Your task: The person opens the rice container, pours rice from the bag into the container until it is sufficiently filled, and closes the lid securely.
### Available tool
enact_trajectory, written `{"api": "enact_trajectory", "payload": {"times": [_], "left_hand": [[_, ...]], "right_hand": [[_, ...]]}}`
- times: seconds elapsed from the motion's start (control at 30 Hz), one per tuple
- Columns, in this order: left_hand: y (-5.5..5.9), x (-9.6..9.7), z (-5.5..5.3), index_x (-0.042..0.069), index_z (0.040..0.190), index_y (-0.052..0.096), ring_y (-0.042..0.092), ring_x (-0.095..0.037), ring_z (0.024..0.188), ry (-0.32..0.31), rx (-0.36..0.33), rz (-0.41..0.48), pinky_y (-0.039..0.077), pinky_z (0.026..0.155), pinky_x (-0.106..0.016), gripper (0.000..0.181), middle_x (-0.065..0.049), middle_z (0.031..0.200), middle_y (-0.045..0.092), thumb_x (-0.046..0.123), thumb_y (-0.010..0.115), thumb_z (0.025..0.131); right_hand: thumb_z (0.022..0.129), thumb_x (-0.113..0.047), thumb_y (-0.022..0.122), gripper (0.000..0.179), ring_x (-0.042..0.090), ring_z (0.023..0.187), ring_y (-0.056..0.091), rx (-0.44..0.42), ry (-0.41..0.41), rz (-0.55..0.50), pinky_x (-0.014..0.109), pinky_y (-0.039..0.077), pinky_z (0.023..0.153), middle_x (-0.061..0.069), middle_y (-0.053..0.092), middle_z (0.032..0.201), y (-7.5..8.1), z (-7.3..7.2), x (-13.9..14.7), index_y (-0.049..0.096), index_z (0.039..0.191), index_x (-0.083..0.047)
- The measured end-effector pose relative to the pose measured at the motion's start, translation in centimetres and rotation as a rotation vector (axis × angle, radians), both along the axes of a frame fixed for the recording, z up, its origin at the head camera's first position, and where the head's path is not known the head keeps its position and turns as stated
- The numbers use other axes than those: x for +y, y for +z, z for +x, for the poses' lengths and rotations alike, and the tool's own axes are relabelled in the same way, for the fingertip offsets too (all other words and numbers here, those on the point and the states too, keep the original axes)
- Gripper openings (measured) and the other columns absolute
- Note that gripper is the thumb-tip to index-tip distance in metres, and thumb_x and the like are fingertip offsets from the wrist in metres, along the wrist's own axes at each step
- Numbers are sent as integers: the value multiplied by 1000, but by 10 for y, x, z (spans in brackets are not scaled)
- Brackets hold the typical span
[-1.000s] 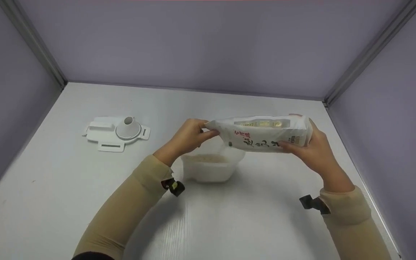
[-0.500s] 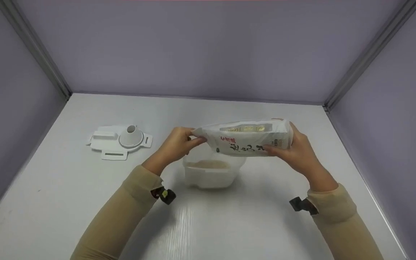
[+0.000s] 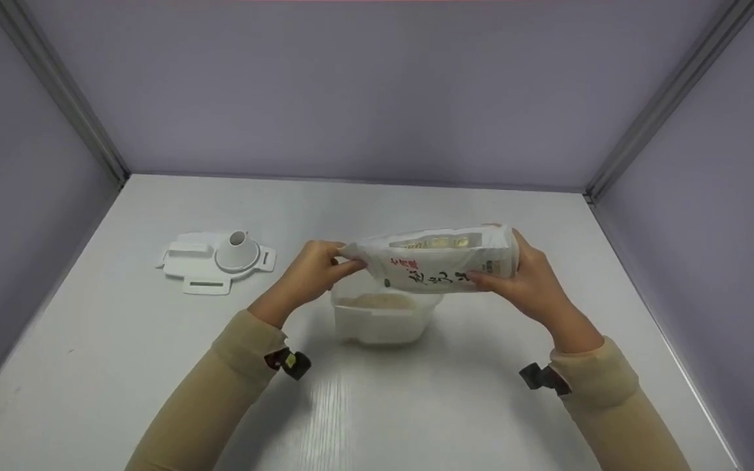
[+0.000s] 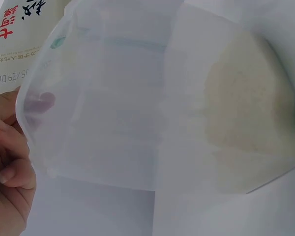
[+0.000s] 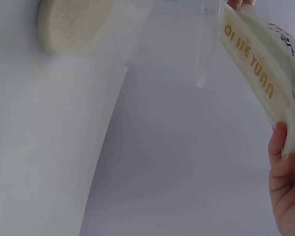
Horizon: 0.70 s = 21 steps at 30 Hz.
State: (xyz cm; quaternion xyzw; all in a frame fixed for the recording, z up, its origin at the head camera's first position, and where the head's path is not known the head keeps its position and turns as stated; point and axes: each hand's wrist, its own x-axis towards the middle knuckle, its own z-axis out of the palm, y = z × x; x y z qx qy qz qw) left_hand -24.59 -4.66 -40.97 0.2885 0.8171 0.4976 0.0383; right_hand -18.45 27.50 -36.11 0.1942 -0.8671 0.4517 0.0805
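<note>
A white printed bag (image 3: pixel 439 268) with red and black characters lies nearly level in the air over a translucent plastic container (image 3: pixel 377 327). My left hand (image 3: pixel 308 275) pinches the narrow, folded end of the bag near the container's rim. At the other end, my right hand (image 3: pixel 531 288) grips the fuller bottom, thumb across the front. Gold letters on the bag's side (image 5: pixel 250 61) show in the right wrist view. Pale grainy contents (image 4: pixel 250 98) cover the container's bottom, seen through its wall in the left wrist view. The bag's mouth is mostly hidden by my left fingers.
A flat white plastic piece (image 3: pixel 184 261) with slotted tabs lies on the white table (image 3: pixel 122 366) to the left, with a cone-shaped spout (image 3: pixel 237 252) on it. Purple-grey panels (image 3: pixel 377 91) enclose the table at the back and sides.
In the head view, both hands and the bag have shifted left and lower, while the container and white plastic piece sit slightly lower too. The hold on the bag is the same.
</note>
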Motion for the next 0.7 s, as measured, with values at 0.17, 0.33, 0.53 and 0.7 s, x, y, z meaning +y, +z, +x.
{"api": "enact_trajectory", "payload": {"times": [0.17, 0.33, 0.53, 0.7], "left_hand": [[0, 0, 1, 10, 107, 71, 46, -9, 50, -13, 13, 2, 40, 45, -22, 22, -2, 99, 69, 21, 65, 89], [0, 2, 1, 11, 107, 71, 39, -6, 44, -35, 15, 11, 36, 42, -21, 21, 0, 96, 69, 20, 64, 89], [-6, 6, 1, 9, 106, 71, 40, -6, 43, -51, 19, 7, 37, 41, -21, 22, -2, 92, 69, 21, 64, 89], [-9, 12, -1, 9, 105, 71, 43, -6, 49, -55, 32, -4, 37, 44, -22, 22, -2, 93, 70, 21, 65, 88]], "right_hand": [[77, -12, 77, 59, 17, 94, 65, -4, 0, -10, 30, 54, 72, 5, 65, 108, -1, 1, 0, 48, 128, -7], [76, -9, 77, 58, 16, 92, 65, -4, -15, -22, 31, 54, 72, 5, 66, 106, -5, 2, 4, 49, 126, -5], [77, -13, 77, 57, 17, 93, 65, -34, -33, -17, 30, 54, 72, 5, 66, 106, -10, 4, 9, 49, 126, -7], [77, -17, 77, 56, 20, 94, 65, -69, -45, -16, 31, 54, 72, 6, 66, 106, -13, 5, 13, 49, 125, -8]]}}
